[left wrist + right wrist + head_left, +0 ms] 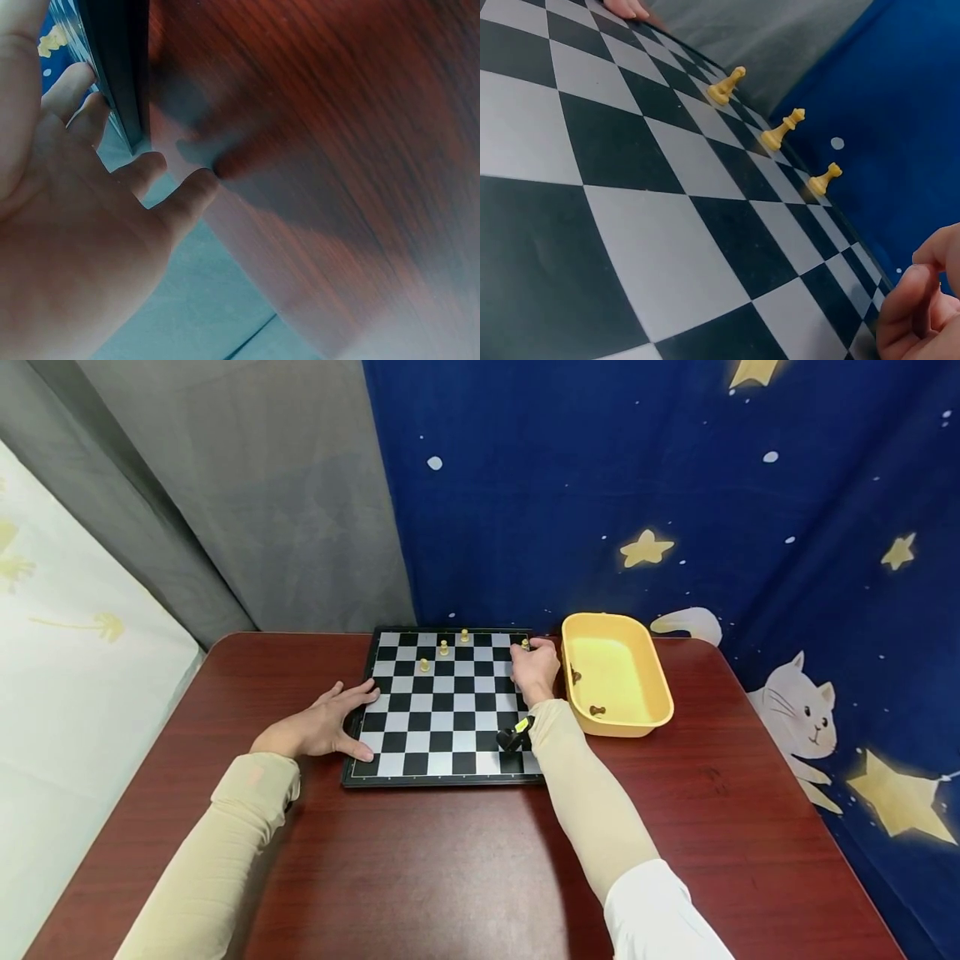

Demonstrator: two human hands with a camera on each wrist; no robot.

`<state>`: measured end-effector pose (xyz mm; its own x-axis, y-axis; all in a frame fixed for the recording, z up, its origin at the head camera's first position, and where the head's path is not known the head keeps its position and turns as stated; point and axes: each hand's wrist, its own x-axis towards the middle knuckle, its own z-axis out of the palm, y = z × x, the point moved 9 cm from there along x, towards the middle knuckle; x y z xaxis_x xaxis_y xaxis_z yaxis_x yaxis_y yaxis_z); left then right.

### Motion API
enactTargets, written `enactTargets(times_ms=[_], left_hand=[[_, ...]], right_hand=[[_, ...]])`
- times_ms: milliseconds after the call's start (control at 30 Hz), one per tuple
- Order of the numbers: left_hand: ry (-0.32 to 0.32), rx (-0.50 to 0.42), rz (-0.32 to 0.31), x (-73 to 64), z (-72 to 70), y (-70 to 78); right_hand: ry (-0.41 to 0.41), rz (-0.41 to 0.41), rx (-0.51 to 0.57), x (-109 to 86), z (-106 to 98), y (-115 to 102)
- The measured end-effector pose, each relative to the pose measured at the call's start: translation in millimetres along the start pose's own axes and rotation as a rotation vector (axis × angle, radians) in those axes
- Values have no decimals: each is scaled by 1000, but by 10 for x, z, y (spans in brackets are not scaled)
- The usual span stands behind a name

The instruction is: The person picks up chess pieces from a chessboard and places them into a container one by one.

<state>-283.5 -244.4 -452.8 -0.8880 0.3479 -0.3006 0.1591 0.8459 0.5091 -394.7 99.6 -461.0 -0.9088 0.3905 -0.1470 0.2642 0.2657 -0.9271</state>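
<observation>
- The person's right hand [535,671] was at the far right corner of the board, thumb and fingertips pinching a small cream-yellow plastic chess piece [526,643], mostly hidden by the fingers.
- The left hand [321,727] had its fingers spread, touching the left edge of the black-and-silver chequered chessboard [442,702], which lay flat.
- Three more cream-yellow chess pieces [444,648] stood upright on its far squares, well apart from the right hand.
- A black wrist device [513,737] with a yellow tag, and the right forearm in its cream sleeve [592,793], blocked my sight of the board's near right part.
- Just beside the right hand sat a yellow rounded plastic tub [617,672], two dark brown pieces [597,710] lying inside.
- Everything rested on a glossy reddish-brown wooden table [420,860].
- Behind hung a plain grey curtain [285,502] and a navy curtain [540,485] printed with gold stars and a white cat; white cloth [75,693] with yellow plant prints covered the left.
</observation>
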Motion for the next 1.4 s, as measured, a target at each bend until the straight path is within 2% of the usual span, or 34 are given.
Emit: enactTargets(times_ms=[200,367,733,1000,1400], left_hand=[[-10,-7,4,12,8,22],[1,-1,5,-11,-6,5],[-11,-16,9,-28,15,-1],[-5,-5,5,-18,6,3],[-1,-2,4,-24,10,8]], right_hand=[[42,25,5,33,-30,64],[49,13,27,46,2,71],[24,53,79,62,65,130],[10,39,51,82,80,113],[52,63,25,48,46,90]])
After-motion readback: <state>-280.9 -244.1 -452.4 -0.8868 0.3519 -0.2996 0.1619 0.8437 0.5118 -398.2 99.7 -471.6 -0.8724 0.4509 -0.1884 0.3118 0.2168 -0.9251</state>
